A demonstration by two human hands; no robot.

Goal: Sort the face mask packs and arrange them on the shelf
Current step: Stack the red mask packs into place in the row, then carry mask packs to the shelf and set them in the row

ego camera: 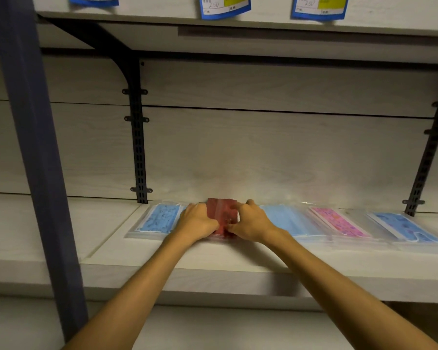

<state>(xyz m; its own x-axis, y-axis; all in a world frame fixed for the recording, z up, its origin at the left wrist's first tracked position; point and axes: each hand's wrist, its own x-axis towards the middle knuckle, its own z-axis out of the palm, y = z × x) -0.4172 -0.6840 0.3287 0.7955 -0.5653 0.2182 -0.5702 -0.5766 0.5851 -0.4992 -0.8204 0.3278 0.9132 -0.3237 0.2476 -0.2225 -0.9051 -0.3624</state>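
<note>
Nearest: your two forearms, reaching over the shelf (213, 263) edge. Next: your left hand (196, 221) and right hand (249, 223), fingers curled and clamped on either side of the red mask pack (221, 210), which lies in the row between the patterned blue pack (159, 218) on its left and the plain blue pack (288, 221) on its right. Farther right: pink pack (339, 222), then another blue pack (405, 227). Advice: square the red pack's edges with its neighbours and press it flat before letting go.
</note>
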